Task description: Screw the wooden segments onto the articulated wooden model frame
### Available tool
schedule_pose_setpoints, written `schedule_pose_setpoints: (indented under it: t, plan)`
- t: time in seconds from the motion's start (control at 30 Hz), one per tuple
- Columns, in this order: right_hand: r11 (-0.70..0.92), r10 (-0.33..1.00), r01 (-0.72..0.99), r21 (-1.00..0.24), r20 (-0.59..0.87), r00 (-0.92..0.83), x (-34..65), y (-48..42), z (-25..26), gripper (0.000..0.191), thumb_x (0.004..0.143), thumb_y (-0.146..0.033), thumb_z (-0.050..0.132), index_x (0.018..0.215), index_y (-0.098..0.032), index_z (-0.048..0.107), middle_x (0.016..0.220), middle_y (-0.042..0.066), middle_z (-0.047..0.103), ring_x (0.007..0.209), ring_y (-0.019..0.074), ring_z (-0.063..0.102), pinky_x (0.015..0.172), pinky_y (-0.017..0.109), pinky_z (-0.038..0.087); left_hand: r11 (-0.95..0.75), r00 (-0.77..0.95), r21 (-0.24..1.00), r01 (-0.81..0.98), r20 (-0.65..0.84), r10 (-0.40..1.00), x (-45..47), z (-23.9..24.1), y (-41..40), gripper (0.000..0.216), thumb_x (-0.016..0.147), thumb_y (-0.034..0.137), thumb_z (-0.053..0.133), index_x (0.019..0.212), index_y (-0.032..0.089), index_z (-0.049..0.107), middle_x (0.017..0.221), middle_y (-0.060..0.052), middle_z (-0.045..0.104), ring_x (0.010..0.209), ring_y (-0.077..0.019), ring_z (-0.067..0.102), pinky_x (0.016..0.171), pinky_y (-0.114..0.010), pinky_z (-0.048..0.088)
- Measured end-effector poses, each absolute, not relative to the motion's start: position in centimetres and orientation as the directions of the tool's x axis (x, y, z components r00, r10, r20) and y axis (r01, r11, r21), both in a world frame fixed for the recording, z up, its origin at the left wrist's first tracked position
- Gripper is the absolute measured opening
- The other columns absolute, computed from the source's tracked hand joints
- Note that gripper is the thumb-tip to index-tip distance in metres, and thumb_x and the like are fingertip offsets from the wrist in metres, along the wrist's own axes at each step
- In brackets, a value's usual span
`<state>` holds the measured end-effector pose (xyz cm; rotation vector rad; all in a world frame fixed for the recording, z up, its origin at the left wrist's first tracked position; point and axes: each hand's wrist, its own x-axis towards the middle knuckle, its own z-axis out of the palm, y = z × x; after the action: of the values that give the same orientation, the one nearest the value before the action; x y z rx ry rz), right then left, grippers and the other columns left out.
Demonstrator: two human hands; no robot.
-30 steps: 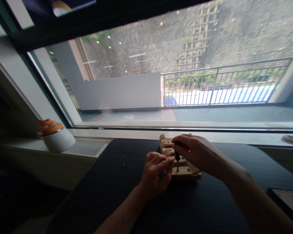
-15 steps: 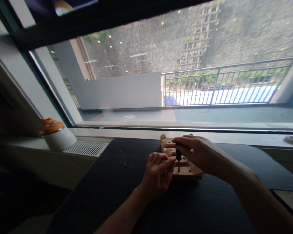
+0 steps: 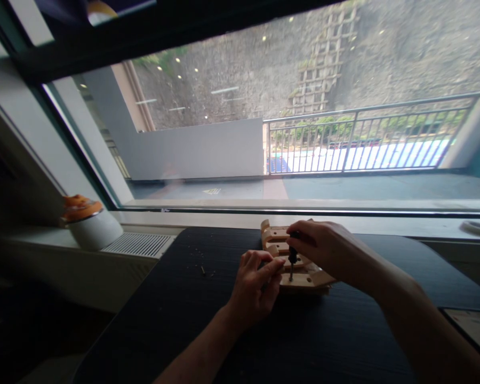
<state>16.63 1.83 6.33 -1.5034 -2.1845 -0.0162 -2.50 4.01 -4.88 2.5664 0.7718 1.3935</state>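
A pale wooden block with holes and notches lies on the black table near the window. My right hand is closed round the dark handle of a small screwdriver, which stands upright with its tip on the block. My left hand rests at the block's left edge, with its curled fingers pressed against the wood.
A few small screws lie scattered on the table left of the block. A white pot with an orange lid sits on the sill beside a vent grille. A flat board shows at the right edge.
My right hand has shifted its grip slightly on the screwdriver handle. The block and my left hand stay in place.
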Motion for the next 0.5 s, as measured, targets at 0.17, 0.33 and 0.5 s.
schedule_pose_setpoints:
  t: [0.17,0.33,0.5]
  plan:
    - [0.505,0.824,0.817,-0.280,0.437,-0.360,16.07,1.29,6.65,0.027,0.091,-0.023,0.044,0.098,-0.021,0.070,0.093,0.007,0.071,0.077,0.0173,0.064,0.064,0.025,0.043,-0.861,0.440,0.341,0.377,0.752,0.490,-2.54,-4.92,4.03,0.042,0.084,0.014,0.054,0.124,0.026,0.055,0.105,-0.008,0.054,0.096,-0.0218,0.051,0.085,-0.040,0.042]
    - [0.531,0.812,0.787,-0.314,0.454,-0.367,16.06,1.05,6.81,0.026,0.090,-0.022,0.047,0.104,-0.023,0.068,0.092,0.003,0.071,0.074,0.0157,0.064,0.064,0.025,0.043,-0.858,0.436,0.348,0.378,0.750,0.497,-2.51,-4.94,4.02,0.041,0.085,0.014,0.054,0.124,0.026,0.055,0.104,-0.008,0.054,0.096,-0.0216,0.051,0.085,-0.040,0.042]
    - [0.510,0.821,0.805,-0.304,0.452,-0.349,16.21,1.31,6.78,0.022,0.089,-0.023,0.049,0.097,-0.022,0.069,0.091,0.003,0.072,0.076,0.0165,0.064,0.064,0.025,0.042,-0.852,0.418,0.374,0.367,0.752,0.510,-2.46,-4.98,4.01,0.039,0.083,0.015,0.055,0.121,0.023,0.055,0.104,-0.008,0.056,0.095,-0.0220,0.051,0.085,-0.040,0.042]
